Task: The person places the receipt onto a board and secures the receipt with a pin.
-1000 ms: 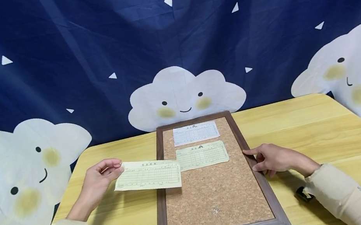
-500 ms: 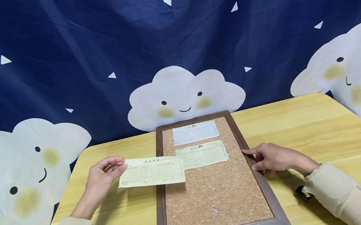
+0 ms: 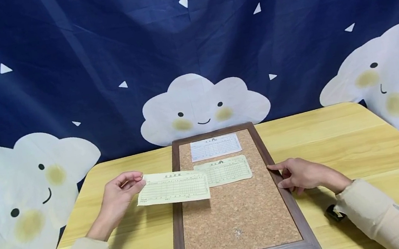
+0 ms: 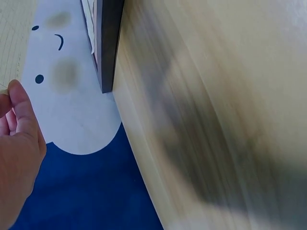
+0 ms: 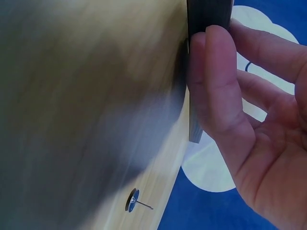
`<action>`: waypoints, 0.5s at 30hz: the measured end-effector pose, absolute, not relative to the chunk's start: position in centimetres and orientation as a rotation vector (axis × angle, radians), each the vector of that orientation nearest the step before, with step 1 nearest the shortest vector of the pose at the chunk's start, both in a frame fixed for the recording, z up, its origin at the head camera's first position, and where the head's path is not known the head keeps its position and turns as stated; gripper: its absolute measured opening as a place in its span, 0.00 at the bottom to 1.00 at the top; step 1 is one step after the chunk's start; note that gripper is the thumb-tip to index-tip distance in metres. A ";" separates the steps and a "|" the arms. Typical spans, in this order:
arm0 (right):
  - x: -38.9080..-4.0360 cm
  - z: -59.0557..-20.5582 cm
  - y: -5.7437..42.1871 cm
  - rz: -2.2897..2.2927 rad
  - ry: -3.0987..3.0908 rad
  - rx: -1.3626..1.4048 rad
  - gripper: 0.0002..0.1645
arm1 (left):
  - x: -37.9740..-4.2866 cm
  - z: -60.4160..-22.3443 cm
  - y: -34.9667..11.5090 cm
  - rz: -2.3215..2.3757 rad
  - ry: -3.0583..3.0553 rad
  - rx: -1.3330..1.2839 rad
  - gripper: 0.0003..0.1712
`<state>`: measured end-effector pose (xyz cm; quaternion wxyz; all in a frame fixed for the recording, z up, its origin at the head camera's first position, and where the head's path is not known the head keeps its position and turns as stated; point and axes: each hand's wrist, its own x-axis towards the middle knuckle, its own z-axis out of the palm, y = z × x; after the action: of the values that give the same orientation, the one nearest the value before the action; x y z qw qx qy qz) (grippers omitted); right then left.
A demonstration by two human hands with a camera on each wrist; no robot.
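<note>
My left hand [image 3: 119, 198] pinches a pale yellow-green printed form [image 3: 174, 188] by its upper left corner. In the left wrist view the thumb and fingertips meet at the edge of this form [image 4: 12, 43]. Its right part hangs over the left side of a brown-framed corkboard [image 3: 236, 210] and overlaps a similar green form [image 3: 230, 170] on the board. Above that one sits a bluish-white form [image 3: 215, 147]. Both have a small dark spot at the top edge. My right hand [image 3: 303, 173] holds the board's right frame edge, fingers against its outer side and over its face.
A thumbtack [image 5: 132, 200] lies point sideways on the wooden table [image 3: 343, 141] in the right wrist view. Low on the cork is a small whitish damaged patch [image 3: 238, 233]. A dark blue curtain [image 3: 155, 40] with cloud faces hangs behind the table.
My left hand has carried the green form a little to the right and slightly up, farther over the corkboard. My right hand stays at the frame.
</note>
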<state>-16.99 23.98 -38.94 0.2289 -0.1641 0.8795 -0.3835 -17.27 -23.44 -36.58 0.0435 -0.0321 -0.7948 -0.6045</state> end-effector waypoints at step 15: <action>-17.2 -37.4 23.6 -1.067 2.447 -0.523 0.30 | -17.3 -37.0 -22.1 -1.854 -2.403 -0.079 0.18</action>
<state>-17.19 23.61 -37.42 0.2093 -0.1881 0.8797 -0.3834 -17.26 -22.09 -37.02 0.0529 -0.0259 -0.7903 -0.6098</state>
